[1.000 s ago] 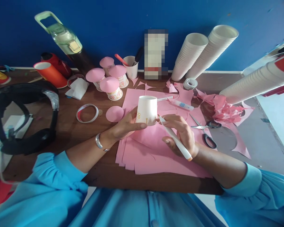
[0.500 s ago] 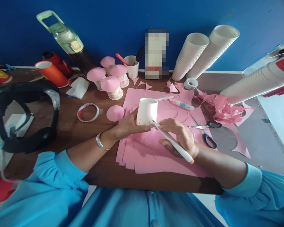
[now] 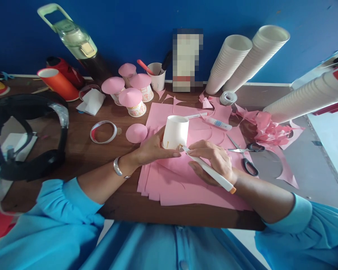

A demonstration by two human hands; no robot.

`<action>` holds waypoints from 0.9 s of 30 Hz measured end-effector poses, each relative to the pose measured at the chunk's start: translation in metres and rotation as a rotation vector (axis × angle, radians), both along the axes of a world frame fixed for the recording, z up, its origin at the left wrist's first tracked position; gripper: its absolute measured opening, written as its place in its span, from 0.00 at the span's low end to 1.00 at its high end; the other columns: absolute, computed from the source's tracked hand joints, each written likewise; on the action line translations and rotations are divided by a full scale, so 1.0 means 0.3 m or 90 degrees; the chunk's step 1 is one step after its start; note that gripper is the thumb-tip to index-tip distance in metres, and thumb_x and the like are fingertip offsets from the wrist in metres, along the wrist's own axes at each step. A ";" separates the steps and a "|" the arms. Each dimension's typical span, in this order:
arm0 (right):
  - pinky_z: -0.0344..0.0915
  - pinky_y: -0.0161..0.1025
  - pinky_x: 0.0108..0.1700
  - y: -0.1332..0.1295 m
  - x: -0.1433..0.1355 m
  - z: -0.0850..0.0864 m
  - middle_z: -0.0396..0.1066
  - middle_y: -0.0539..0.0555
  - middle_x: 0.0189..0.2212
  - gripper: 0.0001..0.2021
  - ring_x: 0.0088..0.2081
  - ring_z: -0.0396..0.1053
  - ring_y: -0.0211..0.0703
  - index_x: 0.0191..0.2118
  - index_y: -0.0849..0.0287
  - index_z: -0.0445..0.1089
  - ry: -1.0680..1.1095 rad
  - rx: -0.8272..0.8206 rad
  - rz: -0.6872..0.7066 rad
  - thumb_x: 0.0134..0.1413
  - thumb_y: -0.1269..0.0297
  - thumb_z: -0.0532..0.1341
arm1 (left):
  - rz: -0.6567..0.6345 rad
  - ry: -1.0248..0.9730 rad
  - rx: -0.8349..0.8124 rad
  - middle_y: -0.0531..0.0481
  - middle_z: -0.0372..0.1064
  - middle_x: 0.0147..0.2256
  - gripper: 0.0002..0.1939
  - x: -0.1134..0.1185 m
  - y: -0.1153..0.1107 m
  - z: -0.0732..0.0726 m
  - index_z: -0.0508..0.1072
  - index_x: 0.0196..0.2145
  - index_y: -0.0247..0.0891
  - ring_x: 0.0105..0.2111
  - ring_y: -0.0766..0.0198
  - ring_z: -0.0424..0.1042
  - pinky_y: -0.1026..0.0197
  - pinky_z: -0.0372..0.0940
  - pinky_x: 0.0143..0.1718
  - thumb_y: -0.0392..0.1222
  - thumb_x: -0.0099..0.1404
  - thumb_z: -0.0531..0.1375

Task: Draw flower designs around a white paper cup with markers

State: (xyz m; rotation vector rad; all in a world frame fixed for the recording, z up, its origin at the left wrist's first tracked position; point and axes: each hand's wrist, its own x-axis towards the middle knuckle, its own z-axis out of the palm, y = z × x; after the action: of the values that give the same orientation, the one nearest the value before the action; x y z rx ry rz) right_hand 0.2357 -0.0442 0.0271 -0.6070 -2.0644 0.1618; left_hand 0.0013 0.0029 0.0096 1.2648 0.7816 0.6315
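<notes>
A white paper cup (image 3: 176, 131) is upside down in my left hand (image 3: 154, 149), with the thumb along its lower edge and the other fingers hidden behind it. Small orange-brown lines mark the cup near its rim. My right hand (image 3: 214, 161) grips a white marker pen (image 3: 212, 171) with an orange end, and the pen's tip is at the cup's lower right side. Beneath both hands lies a stack of pink paper sheets (image 3: 169, 187). Left of the cup, a pink paper cone (image 3: 136, 133) rests on the table.
Several decorated cups with pink cone tops (image 3: 131, 98) stand at the back left, near a pen cup (image 3: 157, 79). Scissors (image 3: 249, 157) and pink scraps (image 3: 272, 127) lie right. Tall cup stacks (image 3: 227, 63) lean on the blue wall. A tape roll (image 3: 103, 132) and black headgear (image 3: 30, 138) are left.
The pen's tip has shifted slightly left and down on the cup, and its orange end has moved right. More of the orange-brown marking shows. The whole view has shifted a little.
</notes>
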 end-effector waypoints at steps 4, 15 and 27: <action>0.84 0.40 0.36 0.001 -0.002 -0.005 0.81 0.56 0.35 0.08 0.37 0.84 0.47 0.52 0.59 0.70 -0.003 0.012 0.007 0.70 0.71 0.64 | -0.003 0.008 0.000 0.44 0.77 0.49 0.43 0.002 -0.002 0.003 0.69 0.58 0.41 0.50 0.50 0.77 0.50 0.73 0.50 0.55 0.51 0.81; 0.84 0.40 0.36 -0.002 -0.002 -0.003 0.82 0.56 0.35 0.08 0.37 0.84 0.46 0.52 0.59 0.70 -0.007 0.017 0.002 0.70 0.72 0.64 | -0.003 0.038 0.021 0.42 0.79 0.50 0.45 -0.006 0.004 -0.011 0.70 0.61 0.41 0.53 0.46 0.78 0.48 0.73 0.50 0.57 0.51 0.81; 0.84 0.41 0.36 0.001 0.000 -0.016 0.81 0.55 0.37 0.14 0.38 0.84 0.47 0.55 0.57 0.71 0.007 0.007 0.011 0.67 0.74 0.64 | -0.010 0.022 0.013 0.45 0.79 0.45 0.42 -0.003 0.003 0.000 0.70 0.58 0.40 0.48 0.49 0.78 0.49 0.72 0.49 0.55 0.52 0.80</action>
State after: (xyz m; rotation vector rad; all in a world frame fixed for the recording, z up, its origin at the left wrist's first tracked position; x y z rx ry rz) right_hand 0.2356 -0.0440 0.0225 -0.5801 -2.0594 0.1644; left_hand 0.0004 0.0037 0.0095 1.3012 0.7944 0.6077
